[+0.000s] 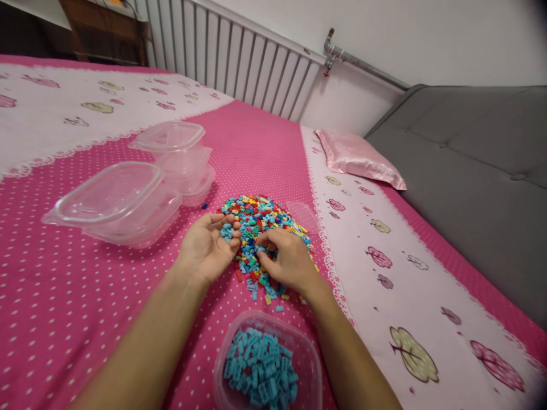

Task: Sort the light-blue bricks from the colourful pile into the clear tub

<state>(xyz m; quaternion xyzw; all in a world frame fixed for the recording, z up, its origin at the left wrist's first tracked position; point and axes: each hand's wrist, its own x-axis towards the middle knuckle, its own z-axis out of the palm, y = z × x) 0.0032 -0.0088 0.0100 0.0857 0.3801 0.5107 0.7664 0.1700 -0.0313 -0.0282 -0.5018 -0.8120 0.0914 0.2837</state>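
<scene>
A mixed heap of small toy building bricks (252, 219) in red, yellow, green and several blues lies on the pink bedspread. My left hand (209, 245), palm up at the heap's left side, cups a few light-blue bricks (227, 231) in its curled fingers. Over the heap's front right, my right hand (288, 256) is closed, with thumb and index finger pinching what looks like a light-blue brick (259, 249). Nearer to me, between my forearms, a clear plastic box (311, 364) holds many light-blue bricks (260, 364).
Clear plastic boxes (111, 191) stand at the left, with a second stack (175, 136) behind them. A clear lid (303, 216) lies by the heap's right edge. A pink pillow (359, 156) rests near the grey headboard (465, 154); a radiator (239, 54) lines the wall.
</scene>
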